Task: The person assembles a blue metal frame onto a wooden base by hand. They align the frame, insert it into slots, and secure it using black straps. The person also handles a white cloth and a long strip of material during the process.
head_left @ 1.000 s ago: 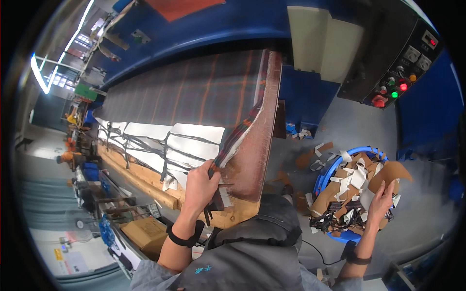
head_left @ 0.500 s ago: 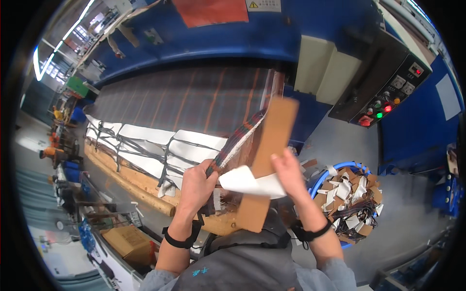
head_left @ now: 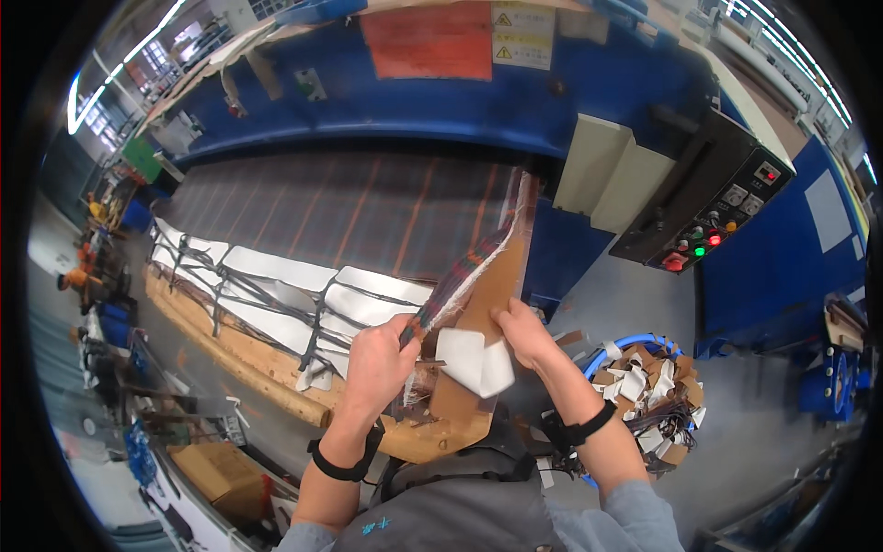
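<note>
Dark plaid fabric (head_left: 349, 207) with orange lines covers the machine bed. Its near right edge is lifted, and my left hand (head_left: 377, 363) is closed around that edge, showing a pale frayed border. My right hand (head_left: 526, 333) grips a long brown cardboard strip (head_left: 497, 276), which slants down beside the lifted edge. A curled white sheet piece (head_left: 474, 361) lies over the strip between my hands; whether my right fingers also pinch it, I cannot tell. White panels (head_left: 368, 287) crossed by dark offcut strips lie left of my left hand.
The blue machine (head_left: 441, 110) rises behind the bed, with a control panel (head_left: 727, 207) of lit buttons at right. A blue-rimmed bin (head_left: 644, 340) full of brown and white scraps stands beside my right arm. A cardboard box (head_left: 225, 478) sits at lower left.
The cardboard strip has moved lower and left, closer to the bed's edge. My right hand followed slightly leftward, and the white piece has folded. My left hand still holds the fabric.
</note>
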`<action>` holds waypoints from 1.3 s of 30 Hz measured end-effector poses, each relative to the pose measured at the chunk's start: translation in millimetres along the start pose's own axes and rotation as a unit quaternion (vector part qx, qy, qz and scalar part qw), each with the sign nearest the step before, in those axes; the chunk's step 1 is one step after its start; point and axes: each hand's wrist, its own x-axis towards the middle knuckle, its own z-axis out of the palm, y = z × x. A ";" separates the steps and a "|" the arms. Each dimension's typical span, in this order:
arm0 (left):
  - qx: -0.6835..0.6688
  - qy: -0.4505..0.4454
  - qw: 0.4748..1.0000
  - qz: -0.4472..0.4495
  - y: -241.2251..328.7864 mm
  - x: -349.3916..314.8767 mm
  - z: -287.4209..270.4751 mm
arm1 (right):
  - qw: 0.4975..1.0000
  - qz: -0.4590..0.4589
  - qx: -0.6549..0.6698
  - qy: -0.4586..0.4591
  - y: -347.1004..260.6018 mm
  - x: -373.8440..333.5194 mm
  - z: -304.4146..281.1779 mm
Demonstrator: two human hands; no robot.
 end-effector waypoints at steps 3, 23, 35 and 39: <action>0.029 0.003 0.999 0.024 0.3 -3.7 -2.1 | 0.998 -0.008 -0.046 0.032 -8.6 36.3 3.1; 0.029 0.004 0.998 0.047 -5.6 -7.4 18.5 | 0.912 -0.150 -0.339 0.174 -37.9 56.4 -18.8; 0.231 -0.177 0.940 0.179 -32.4 -42.8 77.6 | 0.822 -0.338 -0.403 0.218 20.4 -39.4 6.6; 0.253 -0.209 0.915 0.235 -50.8 -44.0 79.4 | 0.776 -0.387 -0.468 0.173 24.2 -54.8 26.2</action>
